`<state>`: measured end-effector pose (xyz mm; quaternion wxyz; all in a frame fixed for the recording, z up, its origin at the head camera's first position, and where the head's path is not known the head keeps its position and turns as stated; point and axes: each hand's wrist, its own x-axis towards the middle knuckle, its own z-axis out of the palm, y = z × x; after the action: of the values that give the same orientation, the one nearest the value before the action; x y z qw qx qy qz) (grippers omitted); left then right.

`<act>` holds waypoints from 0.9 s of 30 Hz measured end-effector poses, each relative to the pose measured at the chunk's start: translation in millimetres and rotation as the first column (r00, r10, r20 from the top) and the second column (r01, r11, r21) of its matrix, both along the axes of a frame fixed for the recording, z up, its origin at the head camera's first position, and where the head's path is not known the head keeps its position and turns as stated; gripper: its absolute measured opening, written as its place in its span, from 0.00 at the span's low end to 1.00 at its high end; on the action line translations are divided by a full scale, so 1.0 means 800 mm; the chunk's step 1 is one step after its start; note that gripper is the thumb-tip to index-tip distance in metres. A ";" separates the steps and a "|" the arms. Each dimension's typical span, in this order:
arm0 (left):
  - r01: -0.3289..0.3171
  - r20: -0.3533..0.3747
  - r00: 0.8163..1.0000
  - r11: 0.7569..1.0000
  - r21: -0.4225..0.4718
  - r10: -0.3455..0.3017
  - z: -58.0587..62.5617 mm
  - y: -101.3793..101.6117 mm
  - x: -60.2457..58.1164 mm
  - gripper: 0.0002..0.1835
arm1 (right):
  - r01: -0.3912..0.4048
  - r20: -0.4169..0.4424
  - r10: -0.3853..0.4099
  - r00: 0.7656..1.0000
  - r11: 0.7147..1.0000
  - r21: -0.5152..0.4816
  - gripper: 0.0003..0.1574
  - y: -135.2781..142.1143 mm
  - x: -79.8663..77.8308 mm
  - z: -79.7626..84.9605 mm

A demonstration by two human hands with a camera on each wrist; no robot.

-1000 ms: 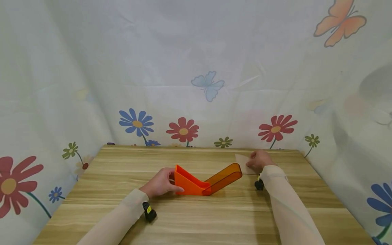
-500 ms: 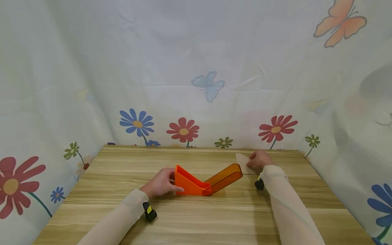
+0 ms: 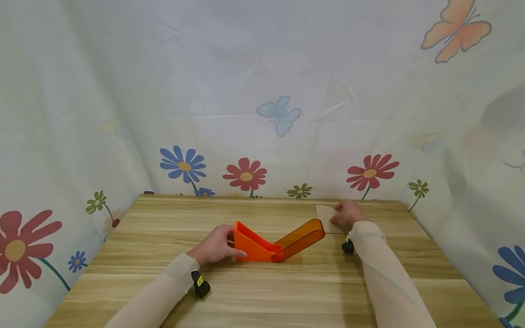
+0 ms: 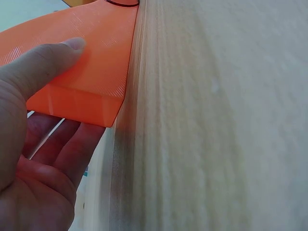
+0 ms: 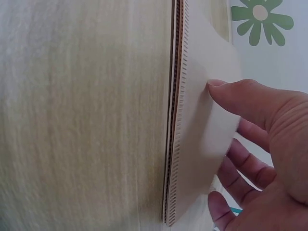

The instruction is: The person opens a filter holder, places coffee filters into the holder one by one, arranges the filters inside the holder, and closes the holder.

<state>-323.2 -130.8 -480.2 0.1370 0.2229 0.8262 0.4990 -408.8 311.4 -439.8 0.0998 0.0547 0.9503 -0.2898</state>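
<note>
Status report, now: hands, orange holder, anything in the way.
Left hand grips orange holder at its tall end. Right hand pinches layered tan papers. Possibly in the way: amber cover, slanting up between holder and papers.

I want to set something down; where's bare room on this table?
Free: tabletop nearer than the orange case, between sleeves, and behind it toward the curtain. Crowded: left hand on the case, amber lid, right hand holding paper filters.

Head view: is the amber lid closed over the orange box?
No, the amber lid slants up and away from the orange box, leaving its top uncovered.
</note>
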 end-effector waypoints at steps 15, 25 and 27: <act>-0.012 0.009 1.000 1.000 -0.013 0.012 0.004 0.001 0.003 0.26 | -0.044 -0.025 0.044 0.999 0.999 -0.011 0.12 0.009 -0.018 -0.012; -0.010 0.007 1.000 1.000 -0.006 0.010 0.004 0.002 0.003 0.26 | -0.120 -0.046 0.119 0.992 0.992 -0.024 0.18 0.023 -0.024 -0.012; -0.013 0.004 1.000 1.000 -0.008 0.013 0.004 0.001 0.003 0.26 | -0.131 -0.035 0.130 0.991 0.991 -0.024 0.18 0.026 -0.024 -0.009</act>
<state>-320.8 -130.2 -477.4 0.1363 0.2162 0.8294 0.4968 -428.3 332.0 -446.6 0.1033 -0.0139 0.9495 -0.2960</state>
